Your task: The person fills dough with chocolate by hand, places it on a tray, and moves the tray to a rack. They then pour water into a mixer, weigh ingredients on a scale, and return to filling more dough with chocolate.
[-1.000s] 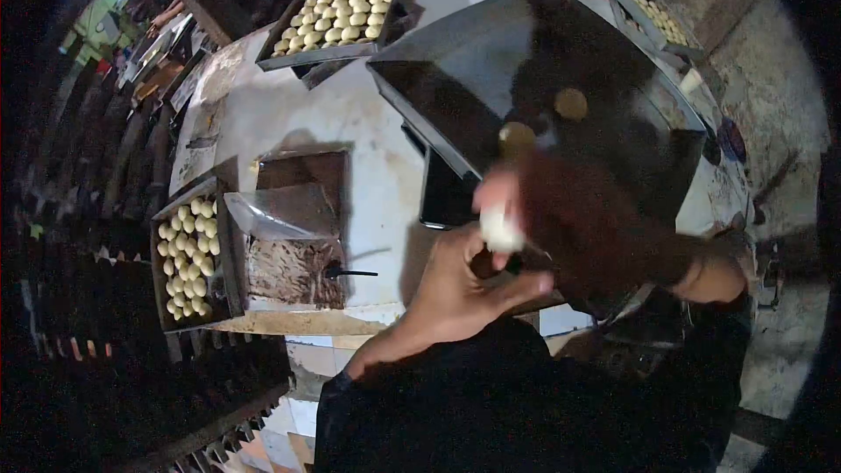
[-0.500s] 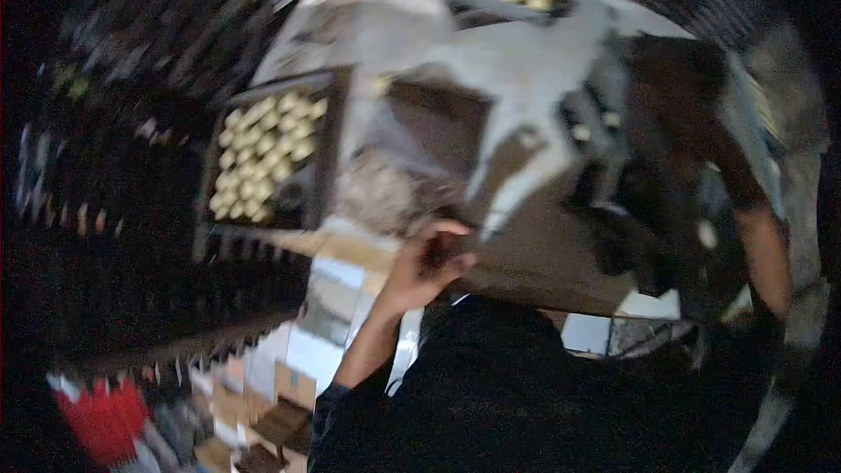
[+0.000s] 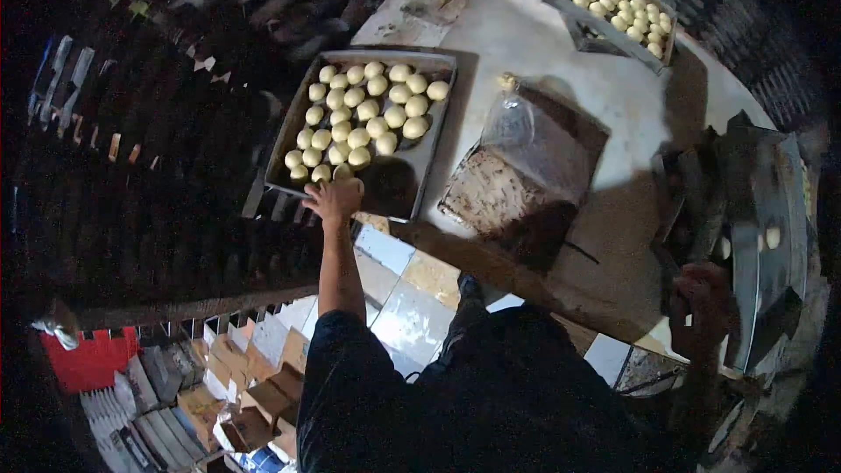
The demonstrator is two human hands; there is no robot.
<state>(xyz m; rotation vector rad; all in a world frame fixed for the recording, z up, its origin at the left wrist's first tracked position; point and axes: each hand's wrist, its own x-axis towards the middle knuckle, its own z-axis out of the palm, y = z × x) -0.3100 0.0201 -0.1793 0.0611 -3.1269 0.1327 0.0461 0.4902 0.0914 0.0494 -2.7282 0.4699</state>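
Over on the left, the square dark metal tray (image 3: 419,156) sits at the edge of the pale stone-like table (image 3: 491,39), carrying rows of pale yellow, round dough balls (image 3: 368,110). The person's left hand (image 3: 333,197) is at its near rim, fingers bent and touching the closest balls; I can't tell whether they close on one. Next comes a brown rectangular slab (image 3: 492,193) partly under clear plastic sheeting (image 3: 526,127). Beyond it stands another ball-filled metal tray (image 3: 669,45). At far right, the shadowed right hand (image 3: 701,298) is beside a grey metal pan (image 3: 745,298); its grip I can't make out.
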